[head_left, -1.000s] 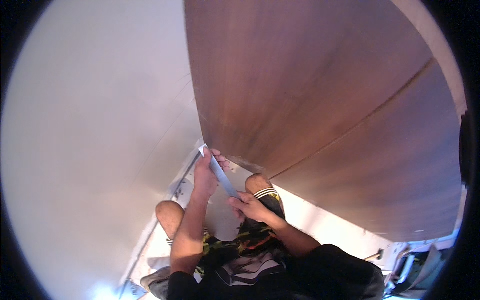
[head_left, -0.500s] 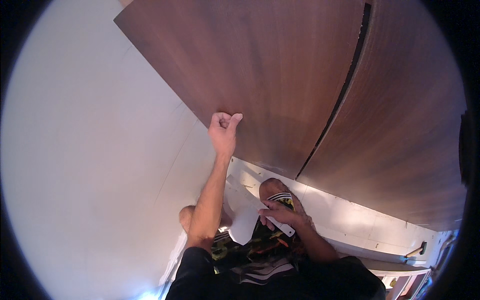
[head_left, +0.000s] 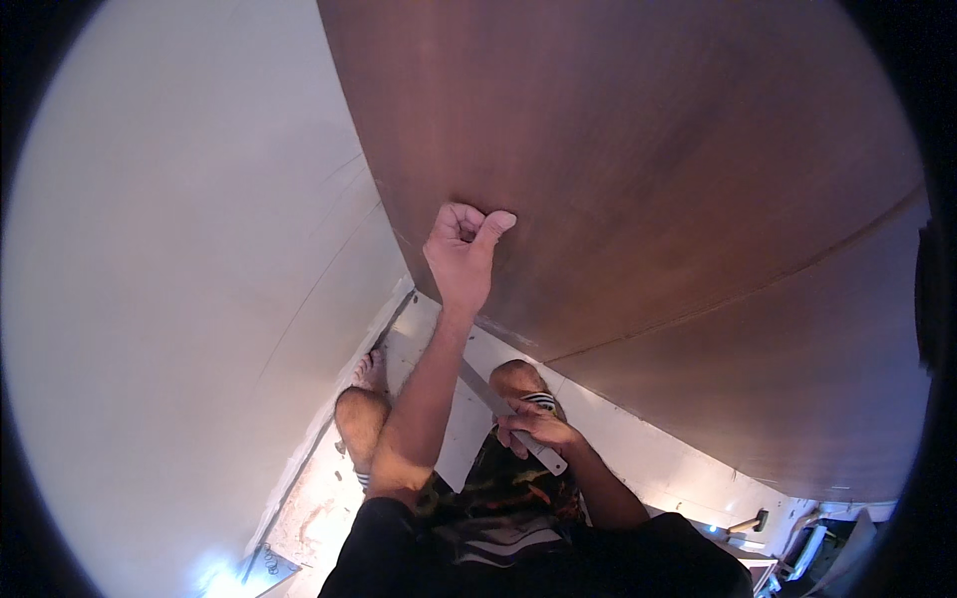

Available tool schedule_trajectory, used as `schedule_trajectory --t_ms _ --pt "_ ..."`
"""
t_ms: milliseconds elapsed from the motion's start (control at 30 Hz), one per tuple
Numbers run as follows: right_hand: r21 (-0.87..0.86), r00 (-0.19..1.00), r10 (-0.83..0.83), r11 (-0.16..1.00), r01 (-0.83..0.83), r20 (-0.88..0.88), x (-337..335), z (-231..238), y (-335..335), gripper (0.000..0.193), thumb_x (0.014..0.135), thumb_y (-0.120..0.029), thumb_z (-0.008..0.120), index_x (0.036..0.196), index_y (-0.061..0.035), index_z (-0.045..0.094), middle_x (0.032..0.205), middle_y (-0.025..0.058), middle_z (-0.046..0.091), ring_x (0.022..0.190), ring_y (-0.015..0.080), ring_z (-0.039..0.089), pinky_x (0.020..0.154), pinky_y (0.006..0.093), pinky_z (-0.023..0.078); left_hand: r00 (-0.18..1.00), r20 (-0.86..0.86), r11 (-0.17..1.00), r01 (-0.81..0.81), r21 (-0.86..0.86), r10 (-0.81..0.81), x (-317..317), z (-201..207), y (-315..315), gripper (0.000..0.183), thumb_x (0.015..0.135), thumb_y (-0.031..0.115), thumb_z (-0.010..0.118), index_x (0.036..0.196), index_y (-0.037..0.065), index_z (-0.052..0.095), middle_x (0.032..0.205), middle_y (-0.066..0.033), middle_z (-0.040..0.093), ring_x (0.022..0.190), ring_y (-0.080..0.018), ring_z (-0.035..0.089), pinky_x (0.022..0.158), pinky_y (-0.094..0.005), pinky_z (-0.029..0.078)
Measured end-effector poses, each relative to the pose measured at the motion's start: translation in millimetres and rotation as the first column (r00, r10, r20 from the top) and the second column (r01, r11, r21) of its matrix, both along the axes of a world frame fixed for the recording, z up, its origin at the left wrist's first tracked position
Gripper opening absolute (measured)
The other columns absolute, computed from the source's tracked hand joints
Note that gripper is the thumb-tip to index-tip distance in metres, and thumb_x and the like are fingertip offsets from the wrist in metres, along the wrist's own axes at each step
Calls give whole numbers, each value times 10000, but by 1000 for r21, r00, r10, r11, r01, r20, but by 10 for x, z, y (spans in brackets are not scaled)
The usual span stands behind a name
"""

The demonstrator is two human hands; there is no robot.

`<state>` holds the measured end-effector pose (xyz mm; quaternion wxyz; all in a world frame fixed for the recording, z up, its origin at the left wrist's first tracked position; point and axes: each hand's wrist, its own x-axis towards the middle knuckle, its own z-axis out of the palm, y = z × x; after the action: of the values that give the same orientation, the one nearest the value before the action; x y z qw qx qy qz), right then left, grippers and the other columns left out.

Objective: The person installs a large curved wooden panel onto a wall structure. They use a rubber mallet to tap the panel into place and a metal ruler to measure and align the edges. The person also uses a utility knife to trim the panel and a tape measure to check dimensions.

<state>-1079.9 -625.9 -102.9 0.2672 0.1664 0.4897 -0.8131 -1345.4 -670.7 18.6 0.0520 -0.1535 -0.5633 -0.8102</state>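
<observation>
My left hand (head_left: pixel 463 249) is raised against the large dark-brown wood-grain panel (head_left: pixel 598 149), close to its left edge. Its fingers are curled in with the thumb stretched along them; whatever they may hold is hidden. Lower down, by my knee, my right hand (head_left: pixel 536 429) is closed around a flat grey metal ruler (head_left: pixel 547 457). The ruler slants from upper left to lower right, with a small hole at its near end. My left forearm passes close to its far end.
A pale wall (head_left: pixel 189 229) rises on the left and meets the brown panel. A second brown panel (head_left: pixel 738 369) adjoins along a thin seam. My bent legs are over the light floor (head_left: pixel 638 448). A hammer (head_left: pixel 748 522) lies at the lower right, near clutter.
The dark gap between the two brown panels has narrowed to a thin seam. My view has shifted, and the panel's upper left corner is out of sight. Both hands keep their grips.
</observation>
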Motion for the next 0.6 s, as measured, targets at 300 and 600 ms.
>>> schedule_trajectory --t_ms 300,600 --pt "-67 999 42 997 -43 -21 -99 -217 -58 242 1077 -226 589 1236 -45 571 840 85 672 601 159 637 527 295 504 997 78 998 -1 -66 6 165 54 14 359 840 233 908 777 55 603 642 11 610 584 -55 516 563 -248 453" --pt "-31 999 0 1000 2 52 -97 -70 -68 184 1072 -181 584 1214 -72 544 831 74 656 611 159 641 512 290 507 1000 -18 987 -17 -162 14 191 202 -26 368 860 243 901 779 76 582 613 35 593 558 -19 491 517 -229 407"
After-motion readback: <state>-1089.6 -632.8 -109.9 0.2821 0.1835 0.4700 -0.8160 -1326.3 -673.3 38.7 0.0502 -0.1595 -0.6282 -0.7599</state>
